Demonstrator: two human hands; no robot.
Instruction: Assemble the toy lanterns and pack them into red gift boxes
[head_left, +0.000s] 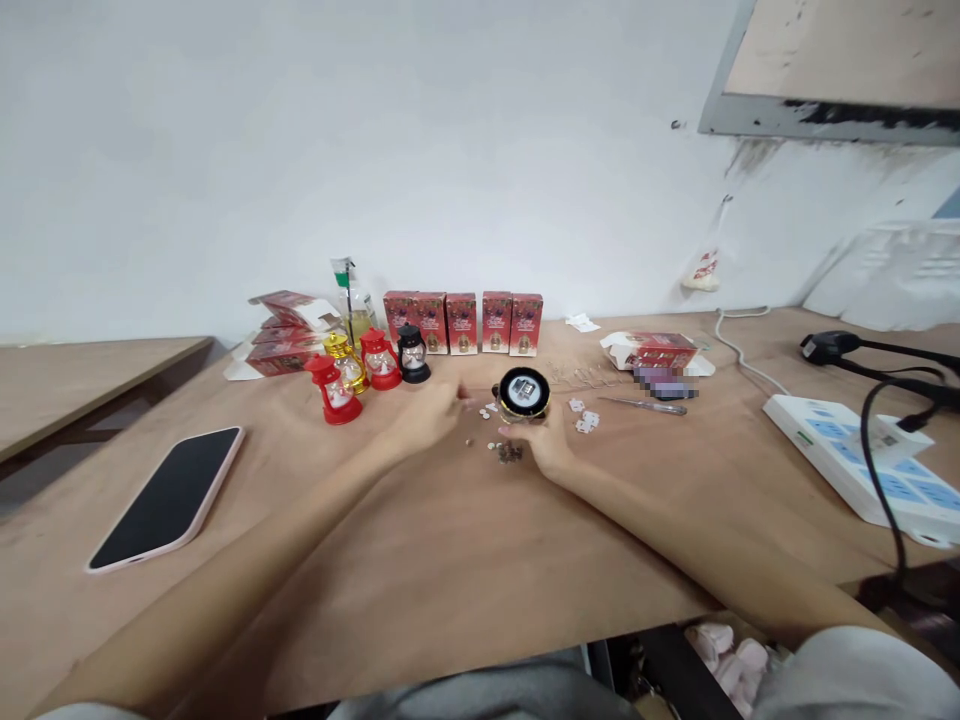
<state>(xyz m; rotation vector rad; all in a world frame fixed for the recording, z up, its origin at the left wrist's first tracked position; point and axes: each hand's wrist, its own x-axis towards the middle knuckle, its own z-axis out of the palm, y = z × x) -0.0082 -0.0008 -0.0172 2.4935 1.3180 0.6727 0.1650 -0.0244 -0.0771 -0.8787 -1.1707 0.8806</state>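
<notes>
My right hand (550, 440) grips a small lantern (524, 393), its round black underside turned up toward me. In the middle of that underside is a pale disc with what looks like an uncovered battery compartment. To the left of it, my left hand (435, 415) is closed with the fingertips together, somewhat blurred; whatever it may hold is too small to name. Below the lantern lie a little heap of small dark metal bits (510, 453) and a few button cells (492, 446). Small white plastic pieces (587, 421) rest right of my right hand.
Several upright lanterns (381, 358), red, gold and black, stand at back left. Red printed boxes (463, 325) line the wall. A screwdriver (645, 406) lies before an opened box (651, 352). A phone (169, 498) is at left, a power strip (862, 465) at right.
</notes>
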